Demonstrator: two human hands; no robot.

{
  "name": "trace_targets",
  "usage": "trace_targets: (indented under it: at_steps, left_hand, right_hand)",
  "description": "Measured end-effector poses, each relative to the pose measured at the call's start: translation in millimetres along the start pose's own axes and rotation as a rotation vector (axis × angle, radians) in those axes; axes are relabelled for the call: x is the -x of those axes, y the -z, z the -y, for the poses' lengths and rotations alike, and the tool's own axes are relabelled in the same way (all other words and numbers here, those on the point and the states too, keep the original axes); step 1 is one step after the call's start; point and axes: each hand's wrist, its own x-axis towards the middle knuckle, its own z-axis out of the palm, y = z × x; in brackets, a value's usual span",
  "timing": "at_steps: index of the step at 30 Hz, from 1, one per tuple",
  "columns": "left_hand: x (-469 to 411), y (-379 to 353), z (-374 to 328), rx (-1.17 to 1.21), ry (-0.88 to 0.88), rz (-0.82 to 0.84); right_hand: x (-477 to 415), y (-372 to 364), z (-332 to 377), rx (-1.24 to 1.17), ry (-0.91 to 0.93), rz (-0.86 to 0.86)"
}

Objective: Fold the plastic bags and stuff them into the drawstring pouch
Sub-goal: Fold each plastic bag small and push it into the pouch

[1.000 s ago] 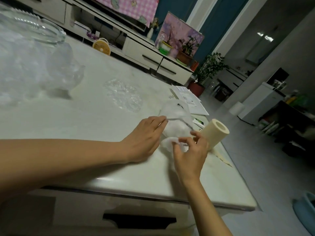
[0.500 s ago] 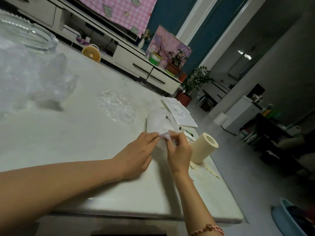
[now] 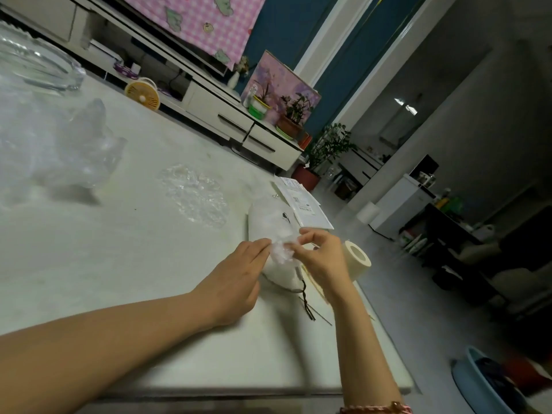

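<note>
Head view: two hands (image 3: 236, 282) (image 3: 321, 258), one pouch (image 3: 270, 224), three plastic bags (image 3: 280, 249) (image 3: 194, 194) (image 3: 56, 150).

Overall light: dim indoor room, the pale glossy marble-look table top (image 3: 125, 264) the brightest area, centre and left of the frame.
Light source: small bright ceiling reflections (image 3: 406, 105) in the upper right; the right side falls into near black.
Shadows: soft dark shadow under the crumpled clear plastic sheet (image 3: 56, 150) at the left; faint shadow beneath the left hand (image 3: 236, 282) and right hand (image 3: 324, 261).
Glare: mild sheen along the table's near edge, lower centre.
Blur: the round blue plastic basin (image 3: 484, 383) at lower right is smeared; the clear glass bowl (image 3: 35, 64) at upper left is soft.
Distortion: wide-angle lens tilts and bows the white door frame (image 3: 325, 34) and furniture toward the edges.
Noise: grainy dark zones at right.
</note>
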Motion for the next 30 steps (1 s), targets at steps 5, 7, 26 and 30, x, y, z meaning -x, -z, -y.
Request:
trace_targets:
  at_steps: [5,7,26,30]
  left_hand:
    - [-4.6,4.1,-5.3,0.153,0.127,-0.013]
    - [-4.4,4.7,-4.9,0.147,0.158,0.053]
    - [-2.9,-7.8,4.8,-0.032,0.047,0.072]
    - [-9.2,-7.0,-2.0,-0.250,0.152,0.179]
  right_hand:
    - [5.1,-2.9,-9.8,0.001,0.000,0.114]
    - [5.0,-5.7,-14.2,0.089,0.054,-0.009]
    - [-32.1,-63.5,-27.4,0.845,0.208,-0.029]
    - [-41.2,-79.9,-31.9,0.892,0.128,-0.064]
